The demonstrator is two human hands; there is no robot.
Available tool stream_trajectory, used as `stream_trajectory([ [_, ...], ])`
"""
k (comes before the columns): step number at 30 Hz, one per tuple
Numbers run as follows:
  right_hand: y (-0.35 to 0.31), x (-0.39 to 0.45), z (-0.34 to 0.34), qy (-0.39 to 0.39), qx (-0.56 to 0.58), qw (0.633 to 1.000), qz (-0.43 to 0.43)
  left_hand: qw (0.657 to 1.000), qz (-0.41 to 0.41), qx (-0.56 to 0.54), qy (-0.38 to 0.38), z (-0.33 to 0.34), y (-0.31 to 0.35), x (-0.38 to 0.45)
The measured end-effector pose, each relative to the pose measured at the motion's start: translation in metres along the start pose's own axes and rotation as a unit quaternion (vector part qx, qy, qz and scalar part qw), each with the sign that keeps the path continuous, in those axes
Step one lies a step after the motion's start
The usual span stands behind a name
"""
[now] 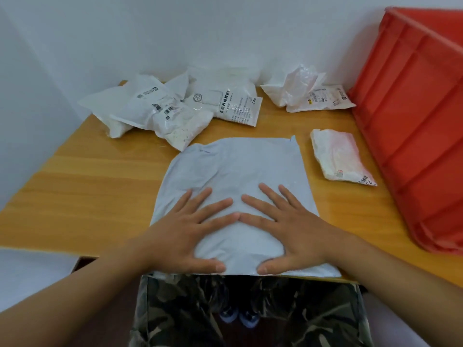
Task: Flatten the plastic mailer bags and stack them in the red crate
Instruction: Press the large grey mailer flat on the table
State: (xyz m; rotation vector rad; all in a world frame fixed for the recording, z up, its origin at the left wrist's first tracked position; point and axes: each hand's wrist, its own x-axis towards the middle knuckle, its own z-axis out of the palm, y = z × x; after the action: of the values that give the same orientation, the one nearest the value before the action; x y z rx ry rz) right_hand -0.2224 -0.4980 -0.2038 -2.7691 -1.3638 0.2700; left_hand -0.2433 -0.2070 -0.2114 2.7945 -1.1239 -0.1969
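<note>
Left hand (186, 231) and right hand (288, 229), fingers spread flat and gripping nothing, press a grey mailer bag (238, 166); red crate (413, 126) at three o'clock.

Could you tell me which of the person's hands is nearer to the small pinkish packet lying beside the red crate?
Right. The right hand lies just below-left of the pinkish packet; the left hand lies farther left on the grey mailer.

Both hands, left hand (186, 232) and right hand (288, 231), flat on mailer (235, 169) on table (87, 186). Bag pile (160, 108) beyond left hand; small bag (338, 156), crate (416, 136) right of right hand.
</note>
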Motion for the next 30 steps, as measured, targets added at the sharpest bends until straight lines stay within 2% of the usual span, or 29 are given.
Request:
stream_trajectory([
  [7,0.000,0.002,0.009,0.034,-0.007,0.999,0.005,0.999,-0.005,0.037,0.004,0.007,-0.002,0.002],
  [12,-0.001,0.002,0.007,0.021,-0.006,1.000,0.005,0.999,-0.003,0.044,0.002,0.008,-0.002,0.002],
  [14,-0.002,0.001,0.005,0.010,-0.003,1.000,0.006,1.000,-0.001,0.029,0.005,0.007,-0.002,0.002],
  [16,-0.002,0.001,0.003,-0.002,0.009,1.000,0.009,0.998,-0.016,-0.049,0.041,0.005,-0.002,0.000],
  [18,-0.005,0.002,-0.003,-0.014,0.030,0.999,0.018,0.974,-0.073,-0.169,0.131,0.004,-0.004,-0.002],
  [20,-0.015,0.004,-0.011,-0.022,0.038,0.998,0.038,0.944,-0.173,-0.190,0.204,0.000,-0.010,-0.001],
  [22,-0.029,0.007,-0.017,-0.021,0.027,0.998,0.051,0.916,-0.290,-0.191,0.202,-0.003,-0.018,0.002],
  [24,-0.046,0.010,-0.015,-0.006,0.009,0.999,0.047,0.884,-0.372,-0.220,0.176,-0.008,-0.024,0.005],
  [27,-0.064,0.016,-0.001,0.029,-0.020,0.998,0.050,0.853,-0.402,-0.271,0.193,-0.021,-0.029,0.008],
  [30,-0.070,0.021,0.006,0.087,-0.032,0.993,0.076,0.825,-0.380,-0.364,0.207,-0.037,-0.035,0.011],
])
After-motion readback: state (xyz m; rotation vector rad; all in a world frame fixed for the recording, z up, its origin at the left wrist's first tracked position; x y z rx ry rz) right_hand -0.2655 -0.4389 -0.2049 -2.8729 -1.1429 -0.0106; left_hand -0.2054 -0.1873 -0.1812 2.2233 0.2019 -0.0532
